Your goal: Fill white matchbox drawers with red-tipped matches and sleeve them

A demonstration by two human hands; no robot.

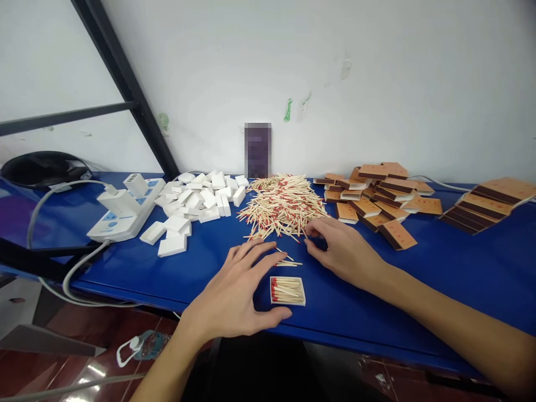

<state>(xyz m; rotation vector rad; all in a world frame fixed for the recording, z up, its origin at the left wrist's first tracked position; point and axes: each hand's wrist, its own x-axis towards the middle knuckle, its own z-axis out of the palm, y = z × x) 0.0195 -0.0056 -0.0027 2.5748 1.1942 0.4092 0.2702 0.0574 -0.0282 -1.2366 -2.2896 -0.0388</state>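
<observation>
A small white tray filled with red-tipped matches lies on the blue table near its front edge. My left hand rests flat beside the tray's left side, fingers spread, thumb by its lower corner. My right hand reaches to the near edge of a big heap of loose matches, fingertips pinched among them. A few stray matches lie between my hands. What the right fingers hold is too small to make out.
A pile of empty white inner trays sits left of the heap, orange matchbox sleeves to its right, and a stack of sleeves at the far right. A white power strip with cables lies at the left. A black frame leans on the wall.
</observation>
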